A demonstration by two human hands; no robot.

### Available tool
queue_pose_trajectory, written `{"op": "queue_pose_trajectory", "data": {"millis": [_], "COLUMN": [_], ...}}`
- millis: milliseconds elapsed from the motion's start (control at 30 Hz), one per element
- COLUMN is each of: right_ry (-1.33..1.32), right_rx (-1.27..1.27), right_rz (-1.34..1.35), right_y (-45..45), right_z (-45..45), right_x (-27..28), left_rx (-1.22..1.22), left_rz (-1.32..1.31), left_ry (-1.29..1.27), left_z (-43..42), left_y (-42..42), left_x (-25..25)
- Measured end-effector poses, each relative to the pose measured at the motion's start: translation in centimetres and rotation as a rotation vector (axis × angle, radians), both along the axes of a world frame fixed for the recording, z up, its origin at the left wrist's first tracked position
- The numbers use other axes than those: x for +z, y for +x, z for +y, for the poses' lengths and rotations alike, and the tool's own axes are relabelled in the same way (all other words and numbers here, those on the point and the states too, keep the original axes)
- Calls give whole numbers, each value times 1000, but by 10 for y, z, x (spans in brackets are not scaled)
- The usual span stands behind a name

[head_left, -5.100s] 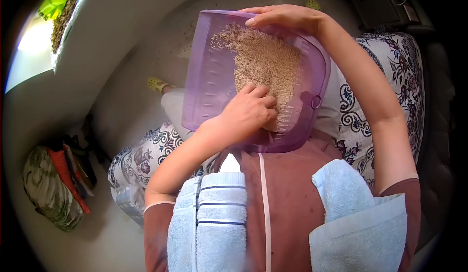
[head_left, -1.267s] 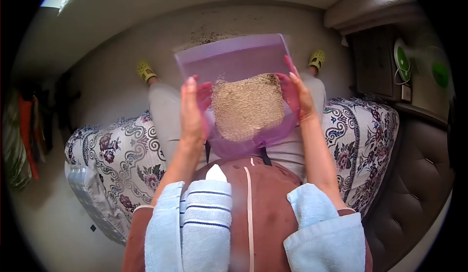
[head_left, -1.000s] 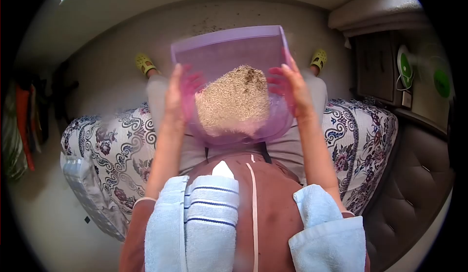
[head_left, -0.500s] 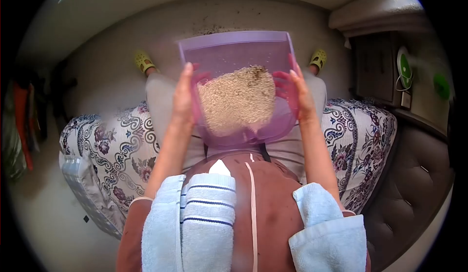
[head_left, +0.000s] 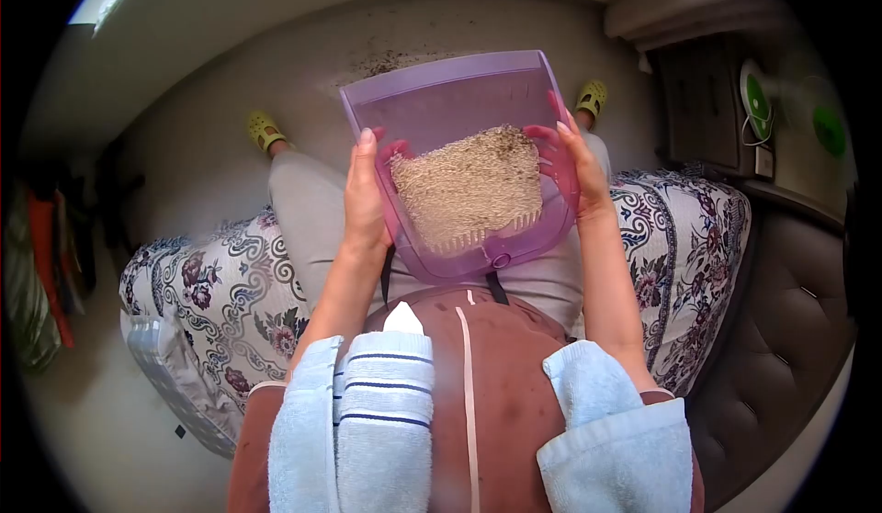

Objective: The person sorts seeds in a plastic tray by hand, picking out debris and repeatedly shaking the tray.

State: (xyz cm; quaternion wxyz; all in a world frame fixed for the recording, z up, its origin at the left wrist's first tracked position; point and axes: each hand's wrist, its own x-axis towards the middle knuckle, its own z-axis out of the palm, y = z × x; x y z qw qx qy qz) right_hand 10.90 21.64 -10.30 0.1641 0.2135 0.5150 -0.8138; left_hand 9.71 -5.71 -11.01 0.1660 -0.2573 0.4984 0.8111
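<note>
A purple see-through plastic winnowing pan is held over my lap, its straight wide edge pointing away from me. Pale, small grain lies heaped in its middle, with darker bits gathered at the heap's far right. Ridges and a round hole show at the pan's near end. My left hand grips the left wall, thumb on top and fingers seen through the plastic beneath. On the opposite wall my right hand has the same kind of hold. Both hands are closed on the pan.
Dark bits are scattered on the floor beyond the pan. I sit on a bed with a patterned cover. A brown padded headboard and a dark cabinet stand to the right. Blue towels hang over my chest.
The pan has shifted slightly to the right and its left side has dipped nearer to me. The grain, blurred before at the near end, now looks settled, with ridges showing there.
</note>
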Motion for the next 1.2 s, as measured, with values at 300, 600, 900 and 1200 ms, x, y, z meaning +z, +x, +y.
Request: {"op": "queue_pose_trajectory", "data": {"millis": [300, 600, 900, 1200], "right_ry": [80, -67, -15, -116], "right_rx": [49, -2, 80, 126], "right_rz": [-31, -5, -19, 27], "right_y": [-2, -12, -24, -35], "right_z": [-28, -40, -34, -37], "right_x": [-29, -5, 10, 9], "left_rx": [66, 113, 148, 178], "left_rz": [-107, -172, -147, -133], "left_ry": [22, 84, 141, 168], "left_z": [-38, -43, -30, -41], "left_y": [-3, -1, -2, 2], "left_x": [-10, -6, 4, 1]}}
